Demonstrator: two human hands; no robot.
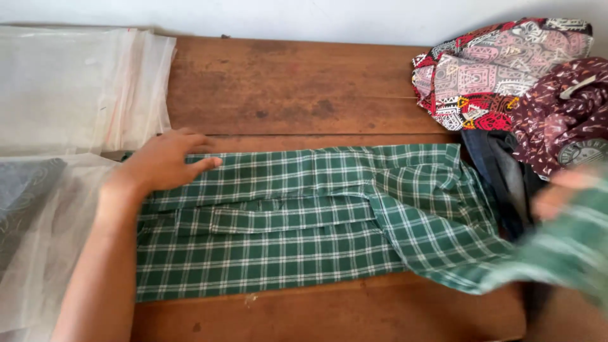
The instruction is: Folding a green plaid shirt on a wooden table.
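One green checked shirt (297,215) is shown spread on the wooden counter (297,88), its long axis running left to right, parallel to the counter's front edge. The folded body lies to the left; the right end is lifted off the counter and trails toward the lower right.

Two hands are seen. The left hand (166,161) is laid flat on the shirt's upper left corner, fingers (204,166) stretched out and holding nothing. The right hand (563,190) is blurred at the right edge, beside the raised green cloth; whether its fingers are closed on that cloth cannot be told.

Two stacks of clear plastic bags (76,88) lie at the left. One heap of patterned garments (525,82), red, white and maroon, is piled at the upper right, with dark cloth beneath it.
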